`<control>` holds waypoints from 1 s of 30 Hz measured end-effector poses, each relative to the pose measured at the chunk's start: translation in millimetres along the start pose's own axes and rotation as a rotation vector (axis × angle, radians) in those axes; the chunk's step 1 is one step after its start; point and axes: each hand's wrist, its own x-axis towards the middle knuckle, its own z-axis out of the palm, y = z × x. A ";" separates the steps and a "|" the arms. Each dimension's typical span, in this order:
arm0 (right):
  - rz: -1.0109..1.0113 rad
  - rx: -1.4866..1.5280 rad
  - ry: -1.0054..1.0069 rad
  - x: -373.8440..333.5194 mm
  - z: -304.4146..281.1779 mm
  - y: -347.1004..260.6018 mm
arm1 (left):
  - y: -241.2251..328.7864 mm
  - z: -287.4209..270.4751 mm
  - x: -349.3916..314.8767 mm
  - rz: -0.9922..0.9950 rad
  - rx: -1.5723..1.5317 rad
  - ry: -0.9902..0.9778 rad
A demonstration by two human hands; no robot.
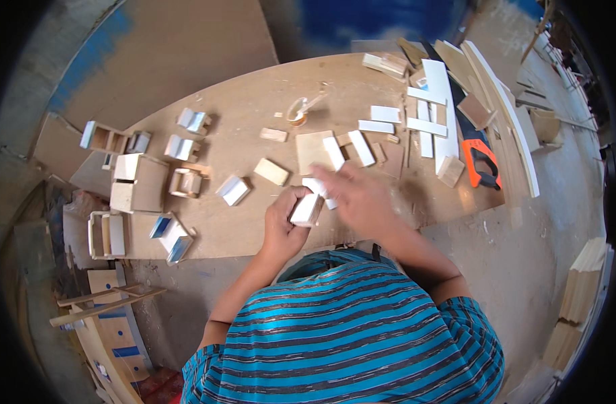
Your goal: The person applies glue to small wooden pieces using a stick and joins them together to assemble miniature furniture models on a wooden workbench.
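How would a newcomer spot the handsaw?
Start at the wooden worktable, right end. Right of the crossed white strips lies the handsaw. Its bright orange-and-black handle sets it apart from the neighbouring pale wood and white strips.

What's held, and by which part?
Left hand: a small wood block with a white face, gripped along its left side. Right hand: motion-blurred beside it; can't tell whether it holds anything.

Orange-handled saw (476,145) on table (244,111), right side; blue-smeared board (187,54) beyond.
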 end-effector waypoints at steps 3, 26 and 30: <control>0.165 0.081 0.015 7.1 -8.2 0.1 | 3.7 -14.5 -26.0 -0.016 -0.058 0.093; -0.134 0.538 -0.261 -101.1 39.8 -94.9 | -33.9 18.7 -174.8 -0.190 -0.536 0.098; -0.407 0.508 -0.286 -103.1 38.8 -93.5 | -40.6 28.4 -172.3 -0.105 -0.071 0.224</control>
